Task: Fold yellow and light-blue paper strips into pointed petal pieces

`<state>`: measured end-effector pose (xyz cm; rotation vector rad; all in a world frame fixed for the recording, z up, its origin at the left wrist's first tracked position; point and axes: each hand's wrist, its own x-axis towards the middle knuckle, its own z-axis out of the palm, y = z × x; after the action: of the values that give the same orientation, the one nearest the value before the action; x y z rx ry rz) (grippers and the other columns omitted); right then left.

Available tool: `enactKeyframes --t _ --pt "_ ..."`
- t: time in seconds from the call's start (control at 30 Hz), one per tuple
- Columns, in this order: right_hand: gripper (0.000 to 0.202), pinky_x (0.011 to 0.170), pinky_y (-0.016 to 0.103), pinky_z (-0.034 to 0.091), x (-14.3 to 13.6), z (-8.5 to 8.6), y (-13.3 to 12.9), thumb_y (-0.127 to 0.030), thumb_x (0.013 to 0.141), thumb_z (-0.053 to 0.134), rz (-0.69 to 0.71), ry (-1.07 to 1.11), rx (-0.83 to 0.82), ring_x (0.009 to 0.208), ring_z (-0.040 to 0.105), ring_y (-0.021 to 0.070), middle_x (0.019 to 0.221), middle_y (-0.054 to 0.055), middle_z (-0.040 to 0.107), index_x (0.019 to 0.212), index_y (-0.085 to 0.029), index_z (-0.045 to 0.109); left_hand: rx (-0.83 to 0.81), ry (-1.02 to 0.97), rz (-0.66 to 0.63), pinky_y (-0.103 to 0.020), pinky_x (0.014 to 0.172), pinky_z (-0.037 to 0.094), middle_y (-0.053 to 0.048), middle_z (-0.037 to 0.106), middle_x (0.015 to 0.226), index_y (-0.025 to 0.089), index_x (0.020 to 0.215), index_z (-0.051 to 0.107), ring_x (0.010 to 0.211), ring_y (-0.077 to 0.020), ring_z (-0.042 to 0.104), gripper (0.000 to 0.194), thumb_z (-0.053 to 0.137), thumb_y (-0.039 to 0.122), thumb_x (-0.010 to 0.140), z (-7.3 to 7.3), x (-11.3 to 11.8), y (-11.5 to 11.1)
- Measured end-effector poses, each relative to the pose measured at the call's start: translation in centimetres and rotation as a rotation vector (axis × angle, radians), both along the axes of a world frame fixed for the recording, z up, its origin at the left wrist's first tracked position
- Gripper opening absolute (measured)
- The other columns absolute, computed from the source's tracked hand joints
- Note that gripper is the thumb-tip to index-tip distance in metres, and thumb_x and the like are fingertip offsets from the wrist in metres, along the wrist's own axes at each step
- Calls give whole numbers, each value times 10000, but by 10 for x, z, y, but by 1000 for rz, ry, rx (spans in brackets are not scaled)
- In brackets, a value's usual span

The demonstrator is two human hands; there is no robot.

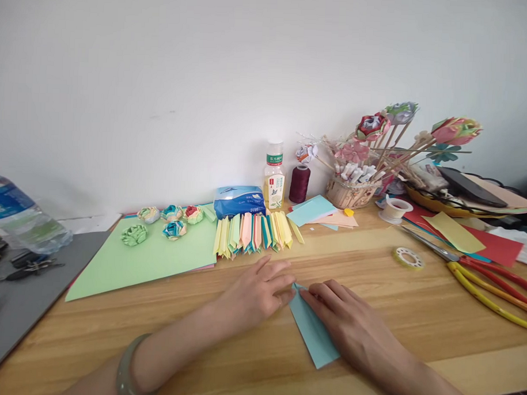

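Note:
A strip of folded light blue paper [313,329] lies slantwise on the wooden table in front of me, with a small fold at its far corner. My right hand [350,316] rests over the paper's right side, fingers bent and pressed together, gripping it near that corner. From the other side, my left hand [260,286] reaches in with its fingers stretched out and apart. A fingertip of it touches the folded corner. A bangle [130,365] circles the left wrist. Part of the paper is hidden under the right hand.
Behind the hands stand a row of folded paper strips [253,234], a tissue pack [240,201], a drink bottle [274,177] and a thread spool [299,184]. Paper flowers lie on green sheets [148,274]. At right are scissors [464,271], tape [408,258] and a flower basket [350,192].

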<state>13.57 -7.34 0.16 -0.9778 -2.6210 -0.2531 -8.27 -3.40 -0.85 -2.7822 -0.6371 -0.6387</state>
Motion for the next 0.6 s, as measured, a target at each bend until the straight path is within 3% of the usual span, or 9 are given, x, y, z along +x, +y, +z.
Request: enactKeyframes --t 0.23,0.6 --pt "330 656 356 519 0 2 0 -88 906 292 9 10 0 750 536 211 889 115 616 1047 -93 590 -29 80 -47 -491 1090 247 -21 631 1173 183 1148 585 1297 -221 366 270 377 192 976 -1 -5 1" --pt "302 695 369 523 2 2 -2 -98 900 333 -6 -4 -42 802 539 219 945 118 617 1065 -110 585 -30 129 -86 -513 1066 272 -32 617 1205 142 1172 569 1309 -262 354 272 392 174 968 1 -7 4"
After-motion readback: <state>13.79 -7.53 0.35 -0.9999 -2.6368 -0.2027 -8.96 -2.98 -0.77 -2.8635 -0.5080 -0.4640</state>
